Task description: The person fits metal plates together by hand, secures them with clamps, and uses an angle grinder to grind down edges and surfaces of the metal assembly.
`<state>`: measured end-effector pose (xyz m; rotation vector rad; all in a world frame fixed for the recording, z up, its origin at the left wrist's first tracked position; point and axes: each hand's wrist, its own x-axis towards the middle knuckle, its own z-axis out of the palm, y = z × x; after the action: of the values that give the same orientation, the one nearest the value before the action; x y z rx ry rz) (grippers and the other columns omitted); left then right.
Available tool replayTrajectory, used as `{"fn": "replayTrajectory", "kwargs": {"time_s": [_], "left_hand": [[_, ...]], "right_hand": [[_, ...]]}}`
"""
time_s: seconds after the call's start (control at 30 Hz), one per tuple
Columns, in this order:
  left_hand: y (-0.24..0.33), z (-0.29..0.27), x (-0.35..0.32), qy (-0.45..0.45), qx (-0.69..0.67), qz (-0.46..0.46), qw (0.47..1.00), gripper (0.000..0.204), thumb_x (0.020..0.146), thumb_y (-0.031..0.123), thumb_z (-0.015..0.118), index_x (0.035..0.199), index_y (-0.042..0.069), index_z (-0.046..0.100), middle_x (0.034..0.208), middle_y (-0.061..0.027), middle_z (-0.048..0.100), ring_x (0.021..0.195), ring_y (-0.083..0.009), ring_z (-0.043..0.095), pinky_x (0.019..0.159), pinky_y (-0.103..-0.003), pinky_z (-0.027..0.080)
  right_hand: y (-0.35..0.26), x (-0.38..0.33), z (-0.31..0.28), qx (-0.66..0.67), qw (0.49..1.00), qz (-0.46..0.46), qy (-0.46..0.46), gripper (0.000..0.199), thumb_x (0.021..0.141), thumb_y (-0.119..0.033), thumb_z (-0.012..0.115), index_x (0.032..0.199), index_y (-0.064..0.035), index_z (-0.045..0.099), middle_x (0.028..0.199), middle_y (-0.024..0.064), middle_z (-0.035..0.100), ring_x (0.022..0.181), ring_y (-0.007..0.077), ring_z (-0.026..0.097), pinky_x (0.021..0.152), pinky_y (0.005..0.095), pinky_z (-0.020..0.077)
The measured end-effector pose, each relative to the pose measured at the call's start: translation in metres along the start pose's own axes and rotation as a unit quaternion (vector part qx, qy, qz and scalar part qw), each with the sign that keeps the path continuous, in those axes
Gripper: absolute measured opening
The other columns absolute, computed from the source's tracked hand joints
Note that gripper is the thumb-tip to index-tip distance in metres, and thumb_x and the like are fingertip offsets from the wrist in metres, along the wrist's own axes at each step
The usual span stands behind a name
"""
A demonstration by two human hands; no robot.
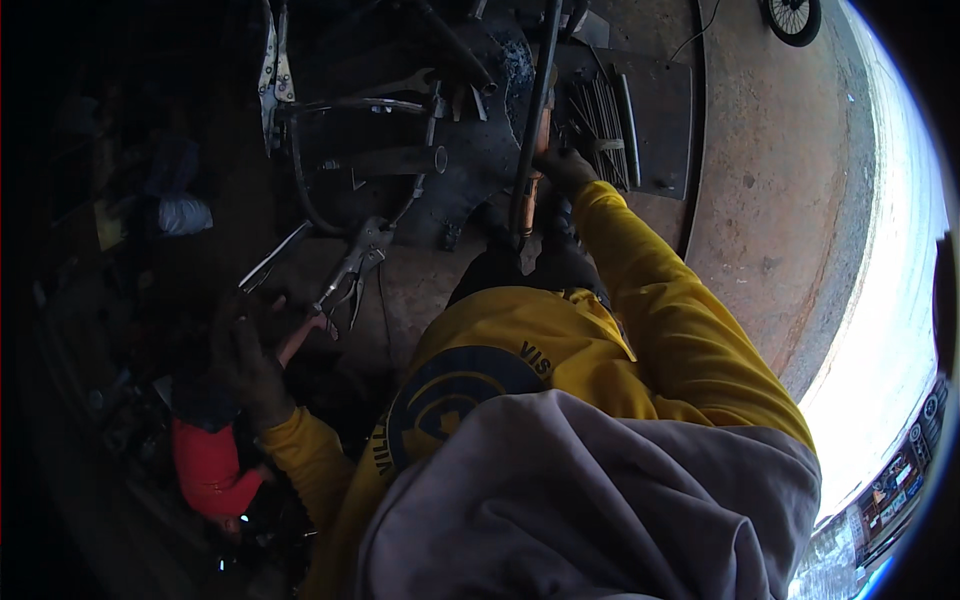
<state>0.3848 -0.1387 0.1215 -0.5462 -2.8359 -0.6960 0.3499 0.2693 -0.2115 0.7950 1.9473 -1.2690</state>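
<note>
Orange-brown in colour, a rod (545,132) is noted at the upper middle of the view, above the wearer's legs and just beside a long dark bar (537,100). It is grasped by the right hand (568,170), whose fingers are laid across it; the far side of the grip is hidden. The left hand (250,375) is raised in shadow at the lower left, with its fingers extended. Its fingertips are seen near the lower end of a bright strip (275,255); whether the strip is held cannot be told.

Between the hands, a bent tubular frame (298,165) is observed. Locking pliers (368,245) are set at its lower part, and a second pair of pliers (276,75) is located at its upper left corner. A short tube (390,160) is positioned across the frame's middle. To the right of the rod, a bundle of thin rods (600,120) is laid on a dark plate (665,125). At the lower left, a person in a red shirt (208,470) is recorded.
</note>
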Motion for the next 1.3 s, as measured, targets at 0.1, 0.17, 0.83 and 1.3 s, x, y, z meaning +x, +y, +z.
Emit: {"fn": "replayTrajectory", "kwargs": {"time_s": [0.1, 0.17, 0.83, 1.3], "left_hand": [[0.014, -0.006, 0.022, -0.071, 0.192, 0.109, 0.973, 0.036, 0.100, 0.018, 0.054, 0.130, -0.002, 0.053, 0.130, -0.0185, 0.058, 0.120, -0.0329, 0.057, 0.088, -0.039, 0.055], [0.028, -0.002, 0.000, -0.038, 0.090, -0.109, 0.989, 0.031, 0.101, 0.017, 0.052, 0.125, -0.001, 0.058, 0.126, -0.0188, 0.060, 0.116, -0.0310, 0.060, 0.095, -0.038, 0.050], [-0.009, 0.068, -0.148, -0.125, -0.115, -0.187, 0.968, 0.015, 0.094, 0.008, 0.057, 0.104, 0.000, 0.064, 0.098, -0.0138, 0.069, 0.085, -0.0257, 0.069, 0.077, -0.033, 0.055], [0.125, 0.126, -0.050, -0.253, -0.342, 0.074, 0.902, 0.027, 0.088, 0.012, 0.069, 0.112, 0.001, 0.063, 0.101, -0.0120, 0.070, 0.091, -0.0225, 0.071, 0.075, -0.034, 0.057]], "right_hand": [[0.059, 0.094, 0.043, 0.118, 0.985, 0.042, -0.122, 0.066, 0.080, -0.038, 0.075, 0.130, 0.0007, 0.055, 0.118, 0.0200, 0.062, 0.096, 0.0315, 0.067, 0.087, 0.0399, 0.0545], [0.061, 0.095, 0.070, 0.214, 0.965, 0.075, -0.133, 0.063, 0.080, -0.036, 0.075, 0.128, 0.0003, 0.056, 0.113, 0.0189, 0.062, 0.093, 0.0308, 0.067, 0.084, 0.0399, 0.0547], [0.076, 0.001, 0.021, 0.347, 0.931, -0.098, -0.058, 0.030, 0.077, -0.016, 0.073, 0.102, -0.0087, 0.057, 0.078, 0.0052, 0.060, 0.071, 0.0237, 0.061, 0.061, 0.0342, 0.0503], [0.114, -0.282, -0.037, 0.004, 0.866, -0.247, 0.434, 0.061, 0.073, 0.001, 0.071, 0.128, -0.0037, 0.045, 0.107, 0.0124, 0.061, 0.095, 0.0242, 0.064, 0.082, 0.0352, 0.0532]]}}
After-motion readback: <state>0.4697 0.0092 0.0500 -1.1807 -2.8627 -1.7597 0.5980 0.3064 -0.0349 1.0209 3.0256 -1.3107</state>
